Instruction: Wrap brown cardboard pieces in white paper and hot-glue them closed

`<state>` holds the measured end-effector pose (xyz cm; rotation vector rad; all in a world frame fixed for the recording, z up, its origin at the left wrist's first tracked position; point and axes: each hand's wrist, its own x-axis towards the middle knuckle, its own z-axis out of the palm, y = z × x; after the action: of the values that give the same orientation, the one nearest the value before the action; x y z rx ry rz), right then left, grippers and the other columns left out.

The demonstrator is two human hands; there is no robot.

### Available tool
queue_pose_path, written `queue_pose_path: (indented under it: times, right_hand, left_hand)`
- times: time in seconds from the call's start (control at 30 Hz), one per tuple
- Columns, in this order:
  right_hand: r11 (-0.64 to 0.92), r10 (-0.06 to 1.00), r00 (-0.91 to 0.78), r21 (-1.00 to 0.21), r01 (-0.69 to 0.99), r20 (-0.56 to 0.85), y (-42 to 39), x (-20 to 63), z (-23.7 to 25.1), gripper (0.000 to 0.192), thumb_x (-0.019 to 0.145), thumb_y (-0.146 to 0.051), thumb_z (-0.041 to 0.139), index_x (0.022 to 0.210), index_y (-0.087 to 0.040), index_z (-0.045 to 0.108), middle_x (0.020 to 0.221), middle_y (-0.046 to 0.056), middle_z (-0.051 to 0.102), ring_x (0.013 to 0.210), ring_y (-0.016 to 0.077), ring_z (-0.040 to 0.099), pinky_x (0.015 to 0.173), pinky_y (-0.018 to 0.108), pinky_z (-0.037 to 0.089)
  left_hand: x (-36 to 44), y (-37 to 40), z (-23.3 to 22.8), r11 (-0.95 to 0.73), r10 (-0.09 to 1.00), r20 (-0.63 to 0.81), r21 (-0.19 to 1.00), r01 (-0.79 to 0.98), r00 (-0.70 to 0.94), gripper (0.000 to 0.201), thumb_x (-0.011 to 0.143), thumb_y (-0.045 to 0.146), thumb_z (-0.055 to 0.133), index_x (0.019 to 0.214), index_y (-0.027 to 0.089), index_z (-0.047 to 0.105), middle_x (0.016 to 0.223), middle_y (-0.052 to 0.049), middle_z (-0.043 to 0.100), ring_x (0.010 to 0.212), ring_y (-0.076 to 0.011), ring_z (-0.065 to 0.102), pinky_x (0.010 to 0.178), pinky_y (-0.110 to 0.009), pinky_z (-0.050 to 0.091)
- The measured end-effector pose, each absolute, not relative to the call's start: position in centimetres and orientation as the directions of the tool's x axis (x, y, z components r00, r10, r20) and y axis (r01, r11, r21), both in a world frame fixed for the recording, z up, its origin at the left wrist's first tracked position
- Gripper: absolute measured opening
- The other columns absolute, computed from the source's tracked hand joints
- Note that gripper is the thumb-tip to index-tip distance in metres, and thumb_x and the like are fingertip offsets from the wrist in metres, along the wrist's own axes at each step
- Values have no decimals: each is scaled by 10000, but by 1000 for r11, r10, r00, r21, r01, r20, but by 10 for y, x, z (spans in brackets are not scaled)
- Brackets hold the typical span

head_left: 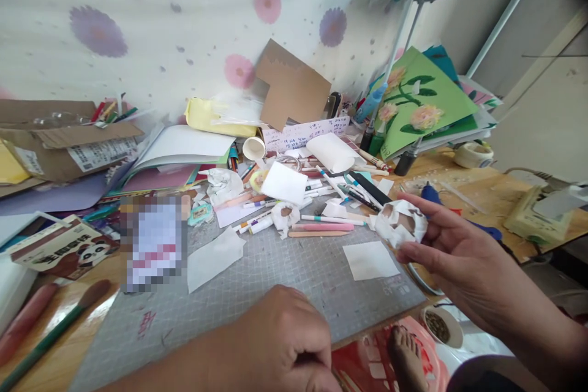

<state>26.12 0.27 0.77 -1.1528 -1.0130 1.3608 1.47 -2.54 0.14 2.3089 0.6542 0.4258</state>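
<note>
**Head view: crumpled paper pinched above a crowded desk**

Head camera shows the right hand raised over the desk's right side, fingers pinching a crumpled white paper ball beside the grey cutting mat. The step looks like shaping or inspecting the ball; any further move calls for a light, steady pinch. The left hand rests fisted, fingers pressed together, at the mat's near edge.

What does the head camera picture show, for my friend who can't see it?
The right hand holds a crumpled white paper ball above a grey cutting mat. The left hand is closed in a fist at the mat's near edge. Pens, paper scraps and cardboard clutter the desk behind.
</note>
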Motion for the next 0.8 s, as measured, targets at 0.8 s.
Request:
queue_pose_path:
  times: [0.8]
  right_hand:
    - [-111,992,-82,-950,-291,-91,7,267,38,600,623,-132,776,1166,-292,576,1002,-7,648,743,86,588,639,120,512]
  left_hand:
    - [-63,74,41,-387,870,315,-42,921,380,251,805,185,521,1004,251,658,1142,-79,589,1085,-284,474,914,-429,329]
